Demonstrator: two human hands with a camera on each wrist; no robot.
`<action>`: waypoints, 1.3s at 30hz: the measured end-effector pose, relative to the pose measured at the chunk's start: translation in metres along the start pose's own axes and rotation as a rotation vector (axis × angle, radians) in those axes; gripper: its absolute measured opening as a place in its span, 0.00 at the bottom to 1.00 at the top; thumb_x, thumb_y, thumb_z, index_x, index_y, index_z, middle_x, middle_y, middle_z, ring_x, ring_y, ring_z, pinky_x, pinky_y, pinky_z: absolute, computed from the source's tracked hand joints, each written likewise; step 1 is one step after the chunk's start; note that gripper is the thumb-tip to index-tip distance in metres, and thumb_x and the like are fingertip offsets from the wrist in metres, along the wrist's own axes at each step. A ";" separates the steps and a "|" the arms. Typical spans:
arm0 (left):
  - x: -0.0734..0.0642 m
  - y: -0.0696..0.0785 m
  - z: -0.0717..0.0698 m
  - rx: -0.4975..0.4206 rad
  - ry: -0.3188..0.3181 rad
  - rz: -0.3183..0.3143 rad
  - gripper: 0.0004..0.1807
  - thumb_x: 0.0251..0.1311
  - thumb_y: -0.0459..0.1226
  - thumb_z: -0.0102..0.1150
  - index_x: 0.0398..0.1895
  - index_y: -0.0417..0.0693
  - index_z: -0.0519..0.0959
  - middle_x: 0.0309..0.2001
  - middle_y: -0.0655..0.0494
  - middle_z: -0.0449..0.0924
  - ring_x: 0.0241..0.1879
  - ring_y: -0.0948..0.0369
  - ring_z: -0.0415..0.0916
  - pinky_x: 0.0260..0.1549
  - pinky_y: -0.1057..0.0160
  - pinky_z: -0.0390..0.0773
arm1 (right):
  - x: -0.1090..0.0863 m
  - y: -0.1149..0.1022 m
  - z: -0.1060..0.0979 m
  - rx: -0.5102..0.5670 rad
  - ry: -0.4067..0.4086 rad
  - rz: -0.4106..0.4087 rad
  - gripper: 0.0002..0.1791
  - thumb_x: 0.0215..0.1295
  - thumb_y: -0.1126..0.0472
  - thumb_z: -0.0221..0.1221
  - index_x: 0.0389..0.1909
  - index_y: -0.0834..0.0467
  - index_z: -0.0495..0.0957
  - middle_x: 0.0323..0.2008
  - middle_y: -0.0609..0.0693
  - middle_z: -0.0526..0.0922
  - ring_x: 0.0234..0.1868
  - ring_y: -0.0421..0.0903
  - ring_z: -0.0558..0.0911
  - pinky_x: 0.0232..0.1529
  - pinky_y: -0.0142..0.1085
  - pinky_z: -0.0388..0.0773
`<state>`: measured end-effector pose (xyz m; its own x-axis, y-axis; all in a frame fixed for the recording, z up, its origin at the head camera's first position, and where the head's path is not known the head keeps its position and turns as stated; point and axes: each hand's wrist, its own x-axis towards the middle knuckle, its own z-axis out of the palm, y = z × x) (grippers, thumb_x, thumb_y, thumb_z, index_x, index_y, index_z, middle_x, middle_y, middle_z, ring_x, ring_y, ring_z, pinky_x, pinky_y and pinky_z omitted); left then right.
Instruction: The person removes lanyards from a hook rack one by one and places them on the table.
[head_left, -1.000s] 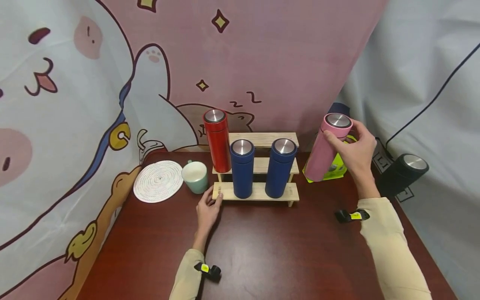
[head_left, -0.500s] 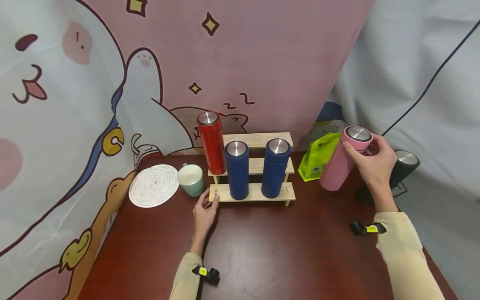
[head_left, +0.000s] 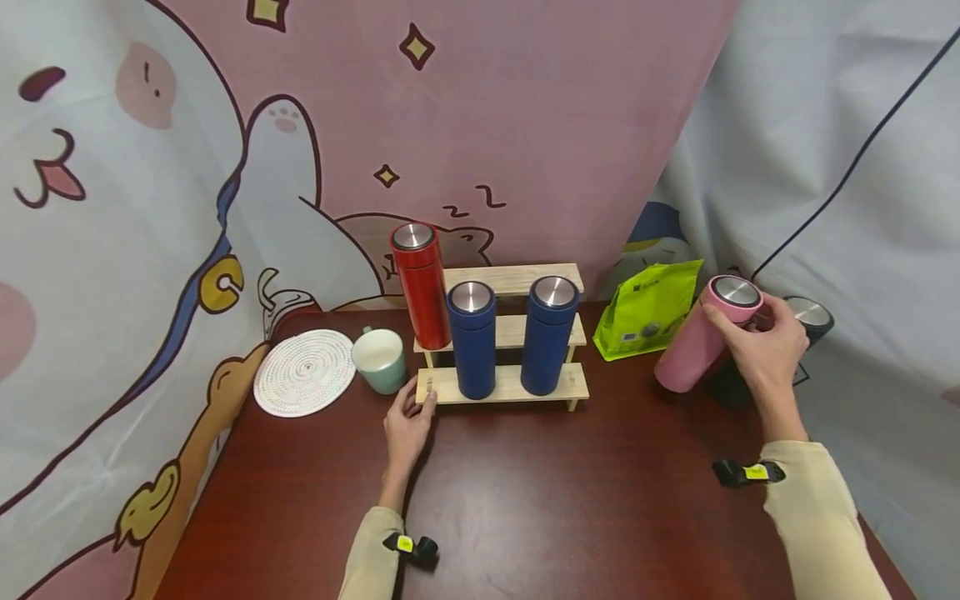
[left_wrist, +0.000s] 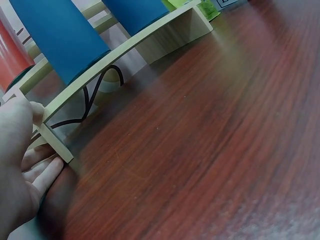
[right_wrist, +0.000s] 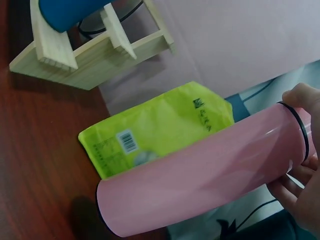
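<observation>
My right hand (head_left: 772, 354) holds a pink thermos (head_left: 690, 346) near its steel-topped lid. In the right wrist view the thermos (right_wrist: 200, 175) slants, its base close over the table and its side overlapping a green pouch (right_wrist: 155, 132). My left hand (head_left: 407, 429) grips the left end of a three-step wooden rack (head_left: 510, 382), thumb on the lowest step, fingers around its leg (left_wrist: 55, 142). Two blue thermoses, one on the left (head_left: 473, 350) and one on the right (head_left: 549, 346), stand on that lowest step. A red thermos (head_left: 423, 292) stands behind at the rack's left.
Left of the rack are a pale green mug (head_left: 382, 367) and a round white woven mat (head_left: 303, 372). The green pouch stands to its right. A black thermos (head_left: 816, 317) is partly hidden behind my right hand. Patterned cloth walls (head_left: 570, 125) border the dark red table (head_left: 555, 483).
My right hand has carried the pink thermos right and slightly toward me, uncovering the green pouch. My left hand keeps its grip on the rack; the head view has shifted a little.
</observation>
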<state>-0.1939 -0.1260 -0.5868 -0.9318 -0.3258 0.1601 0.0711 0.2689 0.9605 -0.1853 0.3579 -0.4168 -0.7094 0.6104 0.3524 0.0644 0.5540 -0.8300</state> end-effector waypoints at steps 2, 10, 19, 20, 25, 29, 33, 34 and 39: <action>0.000 0.001 0.000 0.001 -0.002 0.003 0.26 0.62 0.43 0.71 0.64 0.55 0.80 0.49 0.41 0.87 0.51 0.50 0.85 0.51 0.48 0.85 | -0.001 0.006 0.000 -0.003 0.006 0.012 0.37 0.53 0.43 0.74 0.62 0.54 0.79 0.43 0.31 0.77 0.39 0.23 0.72 0.40 0.17 0.66; -0.001 0.002 0.000 0.002 0.004 -0.003 0.26 0.62 0.43 0.71 0.64 0.54 0.80 0.49 0.41 0.87 0.50 0.51 0.86 0.51 0.49 0.85 | -0.009 0.022 -0.001 0.010 0.031 0.035 0.37 0.53 0.44 0.74 0.63 0.53 0.78 0.48 0.38 0.81 0.40 0.21 0.72 0.49 0.19 0.62; -0.002 0.003 0.000 0.006 0.001 -0.006 0.26 0.62 0.43 0.71 0.64 0.54 0.79 0.48 0.41 0.88 0.49 0.51 0.86 0.51 0.49 0.85 | -0.017 0.026 0.000 -0.021 0.017 0.077 0.38 0.55 0.43 0.73 0.66 0.51 0.77 0.61 0.55 0.82 0.48 0.28 0.78 0.50 0.15 0.70; -0.002 0.003 0.000 0.005 0.001 -0.007 0.26 0.62 0.43 0.71 0.64 0.54 0.79 0.48 0.41 0.88 0.49 0.51 0.86 0.51 0.49 0.85 | -0.018 0.026 0.001 -0.028 0.014 0.075 0.38 0.55 0.43 0.73 0.66 0.51 0.76 0.61 0.55 0.82 0.50 0.31 0.80 0.48 0.15 0.73; -0.002 0.002 0.000 0.009 0.005 -0.013 0.26 0.62 0.43 0.71 0.64 0.55 0.80 0.48 0.41 0.88 0.49 0.52 0.86 0.51 0.50 0.85 | -0.020 0.024 0.001 -0.064 -0.023 0.053 0.39 0.57 0.43 0.72 0.68 0.51 0.74 0.63 0.54 0.81 0.57 0.45 0.81 0.52 0.17 0.75; -0.002 0.002 0.000 0.009 0.006 -0.015 0.26 0.62 0.43 0.71 0.64 0.55 0.80 0.47 0.43 0.88 0.48 0.52 0.86 0.50 0.51 0.85 | -0.021 0.021 -0.002 -0.117 -0.063 0.024 0.42 0.58 0.42 0.71 0.71 0.53 0.70 0.65 0.55 0.79 0.60 0.55 0.80 0.57 0.21 0.76; -0.001 0.002 0.000 0.013 0.003 -0.017 0.26 0.62 0.43 0.71 0.64 0.56 0.80 0.47 0.44 0.88 0.48 0.53 0.86 0.50 0.52 0.86 | -0.019 0.012 -0.005 -0.101 -0.033 -0.010 0.43 0.59 0.43 0.71 0.72 0.54 0.69 0.65 0.55 0.78 0.62 0.56 0.79 0.65 0.28 0.75; -0.001 0.001 0.000 0.012 0.001 -0.017 0.26 0.62 0.43 0.70 0.64 0.56 0.80 0.47 0.44 0.88 0.48 0.53 0.86 0.50 0.52 0.86 | -0.017 0.008 -0.006 -0.093 -0.019 -0.023 0.42 0.59 0.44 0.71 0.72 0.54 0.69 0.66 0.55 0.78 0.64 0.55 0.79 0.66 0.29 0.74; -0.001 0.000 0.000 0.001 -0.002 -0.022 0.26 0.62 0.43 0.70 0.64 0.56 0.79 0.48 0.42 0.88 0.48 0.52 0.86 0.51 0.51 0.85 | -0.009 -0.016 -0.009 -0.040 0.037 -0.110 0.38 0.59 0.46 0.72 0.68 0.55 0.73 0.64 0.52 0.79 0.66 0.47 0.78 0.69 0.27 0.70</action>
<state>-0.1931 -0.1257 -0.5865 -0.9339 -0.3296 0.1389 0.0505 0.2630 0.9635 -0.1737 0.3485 -0.4033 -0.6873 0.5649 0.4567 0.0160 0.6403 -0.7680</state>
